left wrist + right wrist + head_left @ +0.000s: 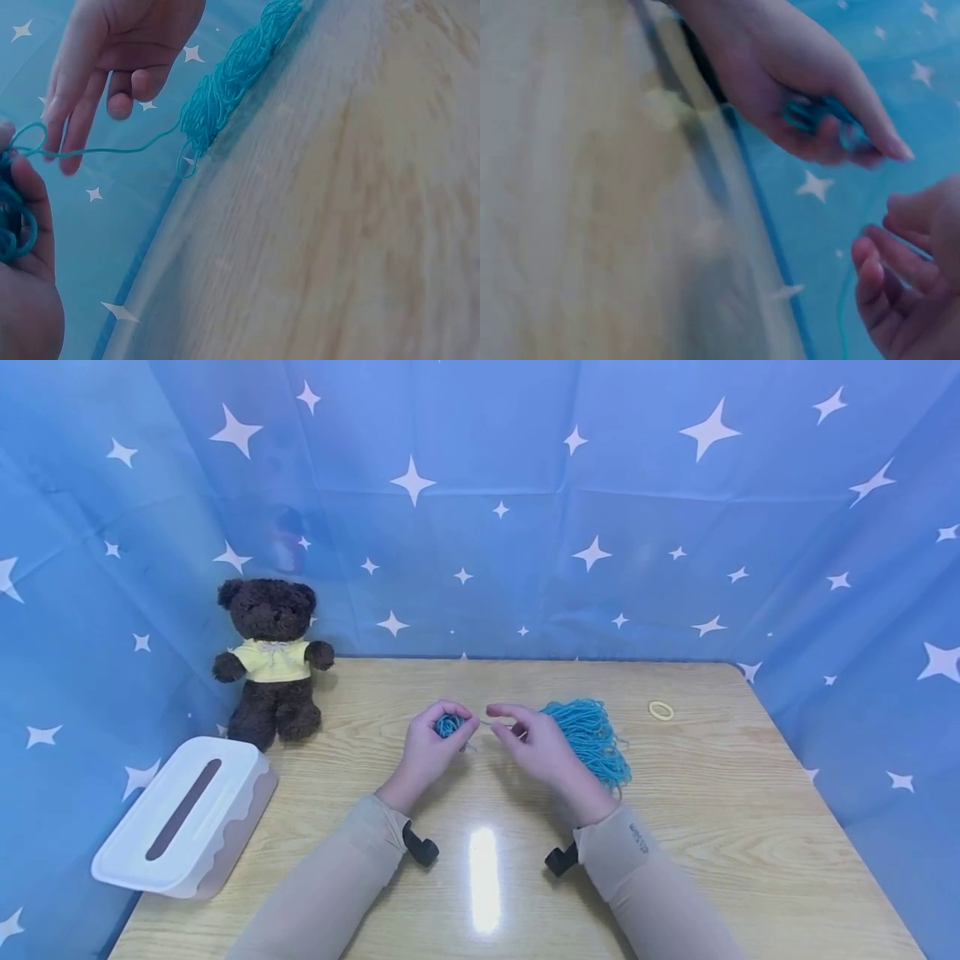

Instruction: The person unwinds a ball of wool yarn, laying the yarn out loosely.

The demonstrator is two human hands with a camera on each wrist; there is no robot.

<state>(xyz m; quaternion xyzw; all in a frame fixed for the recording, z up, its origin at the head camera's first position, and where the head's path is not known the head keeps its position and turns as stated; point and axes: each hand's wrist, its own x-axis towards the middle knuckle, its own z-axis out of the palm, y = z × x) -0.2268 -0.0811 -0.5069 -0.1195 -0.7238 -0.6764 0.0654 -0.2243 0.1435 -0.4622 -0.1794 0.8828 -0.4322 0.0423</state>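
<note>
My left hand (pixel 431 743) holds a small wound ball of teal yarn (pixel 447 725) in its curled fingers, with the thumb over it; the left wrist view shows loops of the ball (pixel 13 217). My right hand (pixel 536 743) is just to the right, its thumb and index apart. Its index and middle fingers (pixel 81 112) are fairly straight beside a yarn strand (pixel 120 151), which runs from the ball to a loose teal skein (pixel 592 739). The skein lies on the table beyond the right wrist, partly hidden by that hand.
A pale yellow ring (pixel 661 711) lies right of the skein on the wooden table (pixel 720 827). A brown teddy bear (pixel 272 660) in a yellow top sits at the back left. In front of it stands a white slotted box (pixel 217 802). A starry blue cloth (pixel 510 577) surrounds the table.
</note>
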